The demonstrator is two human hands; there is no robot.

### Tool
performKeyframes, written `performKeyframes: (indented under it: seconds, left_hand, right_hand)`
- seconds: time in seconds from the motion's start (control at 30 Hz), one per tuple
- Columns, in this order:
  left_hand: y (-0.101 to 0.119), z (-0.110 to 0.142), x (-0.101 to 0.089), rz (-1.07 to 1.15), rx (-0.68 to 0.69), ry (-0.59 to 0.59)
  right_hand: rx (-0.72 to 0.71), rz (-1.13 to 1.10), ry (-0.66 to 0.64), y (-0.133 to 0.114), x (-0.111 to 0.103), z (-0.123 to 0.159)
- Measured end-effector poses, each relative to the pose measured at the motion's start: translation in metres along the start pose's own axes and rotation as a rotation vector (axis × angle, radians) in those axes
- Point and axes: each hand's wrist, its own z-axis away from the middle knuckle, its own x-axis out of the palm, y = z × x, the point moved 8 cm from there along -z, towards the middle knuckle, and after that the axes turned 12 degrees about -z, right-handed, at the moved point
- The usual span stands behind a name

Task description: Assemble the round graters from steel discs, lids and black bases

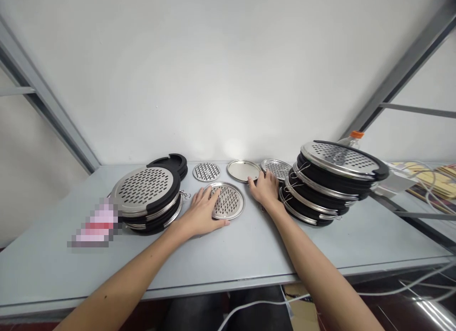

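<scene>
fingers (214,196) of left hand (203,214) splay on a round grater (230,201); whether the right hand (265,189) grips, i cannot tell.

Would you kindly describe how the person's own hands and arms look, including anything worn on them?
The left hand and right hand are both ungloved. The left forearm and right forearm are bare as far as the picture shows, with no sleeves in view. No watch, bracelet or ring is visible.
</scene>
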Motion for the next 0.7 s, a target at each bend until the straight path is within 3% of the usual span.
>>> performKeyframes:
  seconds: [0.7]
  left_hand:
    - [0.0026,-0.0003,0.0004,0.002,0.044,0.000]
  right_hand:
    - [0.040,0.038,-0.001,-0.0008,-0.0060,-0.0033]
